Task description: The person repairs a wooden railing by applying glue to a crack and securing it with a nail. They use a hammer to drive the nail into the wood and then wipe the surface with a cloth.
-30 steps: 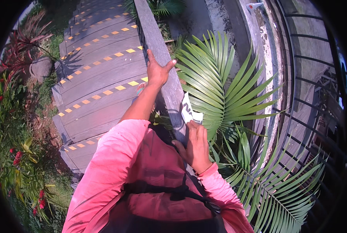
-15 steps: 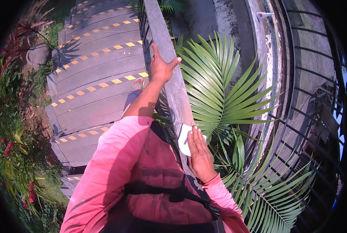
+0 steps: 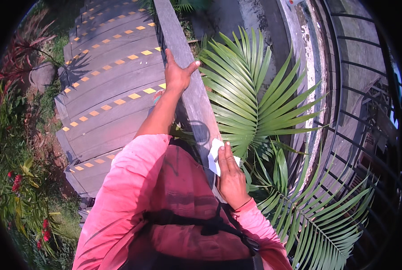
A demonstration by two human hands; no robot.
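Note:
A weathered wooden handrail (image 3: 189, 81) runs lengthwise away from me. My left hand (image 3: 178, 75) grips it farther up, fingers over its left side and thumb stretched across the top. Closer to my body, my right hand (image 3: 231, 180) presses a thin white sheet (image 3: 214, 155) onto the rail with its fingers laid along it. The sheet looks creased, with its left part sticking up beside the fingers and a corner showing on their right. Whether it is paper, cloth or sandpaper I cannot tell.
Wooden steps (image 3: 106, 90) with yellow-orange dashed strips descend on the left, with a foot partly showing beside the rail. Green palm fronds (image 3: 255, 101) crowd the rail's right side. Red-flowered plants (image 3: 17, 182) grow at far left. Dark metal bars (image 3: 338, 67) curve along the right.
The view has shifted slightly. My right hand has changed angle a little, and the white sheet under it is more folded. My left hand keeps its place on the rail.

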